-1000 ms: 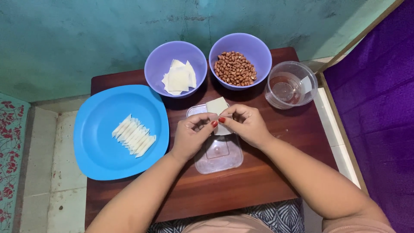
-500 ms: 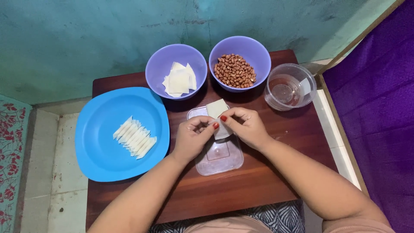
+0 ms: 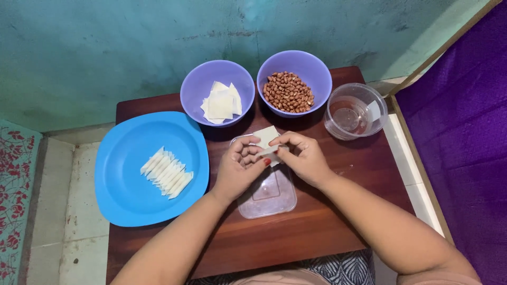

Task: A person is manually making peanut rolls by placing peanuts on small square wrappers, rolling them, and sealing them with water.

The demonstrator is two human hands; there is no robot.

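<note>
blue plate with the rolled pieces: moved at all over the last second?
No. The blue plate sits at the same spot on the wooden table, its rim just as close to the bowl of white squares.

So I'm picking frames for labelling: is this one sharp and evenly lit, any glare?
Head view: sharp throughout, soft even light; both hands on the white wrapper show no blur; faint shadows under the purple bowls; mild reflections on the clear bowl.

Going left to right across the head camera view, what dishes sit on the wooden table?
Blue plate with rolled wrappers → purple bowl of flat wrappers → purple bowl of peanuts → clear bowl of water.
</note>
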